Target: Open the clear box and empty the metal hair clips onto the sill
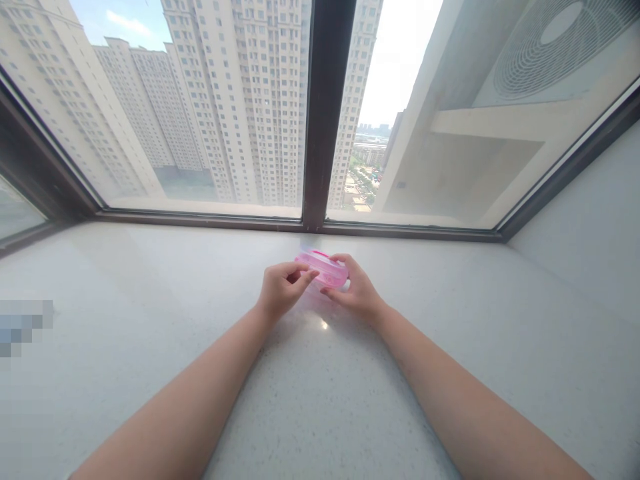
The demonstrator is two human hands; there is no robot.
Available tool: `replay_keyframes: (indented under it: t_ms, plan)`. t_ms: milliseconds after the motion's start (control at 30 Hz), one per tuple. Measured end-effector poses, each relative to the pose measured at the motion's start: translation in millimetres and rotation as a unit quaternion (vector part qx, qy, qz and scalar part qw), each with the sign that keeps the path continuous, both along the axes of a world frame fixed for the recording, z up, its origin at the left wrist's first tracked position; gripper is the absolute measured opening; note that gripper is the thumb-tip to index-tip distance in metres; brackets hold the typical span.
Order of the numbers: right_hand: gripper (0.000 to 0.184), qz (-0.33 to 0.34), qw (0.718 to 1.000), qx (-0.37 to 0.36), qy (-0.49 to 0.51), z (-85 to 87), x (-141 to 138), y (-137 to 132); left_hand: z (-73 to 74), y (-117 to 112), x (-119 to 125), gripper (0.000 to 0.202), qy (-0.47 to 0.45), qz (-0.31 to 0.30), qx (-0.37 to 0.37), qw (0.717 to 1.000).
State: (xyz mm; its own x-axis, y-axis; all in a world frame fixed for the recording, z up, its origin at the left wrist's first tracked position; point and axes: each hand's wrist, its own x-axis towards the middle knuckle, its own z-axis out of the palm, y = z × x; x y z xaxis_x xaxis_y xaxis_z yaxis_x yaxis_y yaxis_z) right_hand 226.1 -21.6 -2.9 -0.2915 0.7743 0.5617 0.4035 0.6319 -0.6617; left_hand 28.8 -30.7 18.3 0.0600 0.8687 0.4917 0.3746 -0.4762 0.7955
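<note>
A pink, see-through plastic object with rounded ends (327, 272) is held just above the white speckled sill, close to the window frame. Its exact kind is hard to make out. My right hand (356, 290) grips its right end, thumb below and fingers behind. At its left end, the fingers and thumb of my left hand (284, 287) are pinched together against the pink plastic. Something small and white (345, 285) shows by my right palm, partly covered. Below the hands, a faint pink reflection lies on the glossy surface.
The white stone sill (320, 400) stretches out under both forearms. Dark window frames (315, 133) rise behind it, with tall buildings outside. A blurred, pixelated patch (23, 327) lies at the left edge. A white wall (585, 220) bounds the right side.
</note>
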Motion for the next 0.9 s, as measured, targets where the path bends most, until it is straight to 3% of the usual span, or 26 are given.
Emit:
replay_keyframes:
  t_ms: [267,467,900]
  plan:
    - [0.055,0.009,1.000,-0.011,0.015,3.9,2,-1,-2.1,2,-4,0.019,0.069,0.000,0.100,0.993]
    - [0.053,0.011,1.000,-0.012,0.015,6.1,2,-3,-6.6,9,-7,0.021,0.066,-0.002,0.210,0.975]
    - [0.053,0.010,1.000,-0.009,0.022,4.8,2,-3,-7.3,14,-8,0.011,0.066,0.032,0.201,0.977]
